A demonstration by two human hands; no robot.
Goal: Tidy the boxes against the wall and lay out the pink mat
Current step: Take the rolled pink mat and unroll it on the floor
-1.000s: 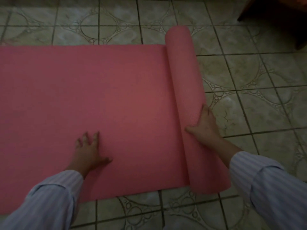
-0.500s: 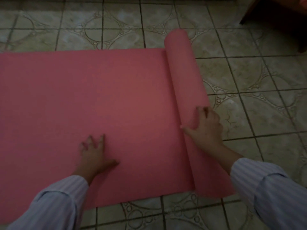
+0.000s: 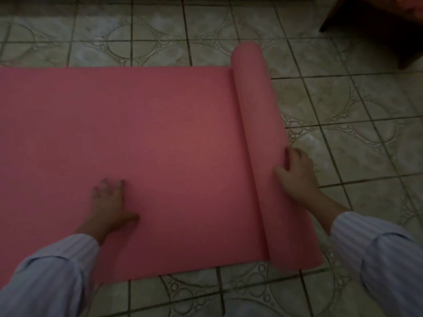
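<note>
Pink mat (image 3: pixel 160 145) cut off by left edge; dark furniture (image 3: pixel 377 30) cropped top-right.

Two bare hands, left hand (image 3: pixel 109 202) and right hand (image 3: pixel 297 172), no rings, watch or gloves visible. Long sleeves on both arms: left sleeve (image 3: pixel 52 273) and right sleeve (image 3: pixel 377 255), pale bluish-white cloth with fine lengthwise stripes. Loose, creased fabric, cuffs ending at the wrists. Dim light, so exact shade hard to tell.
</note>
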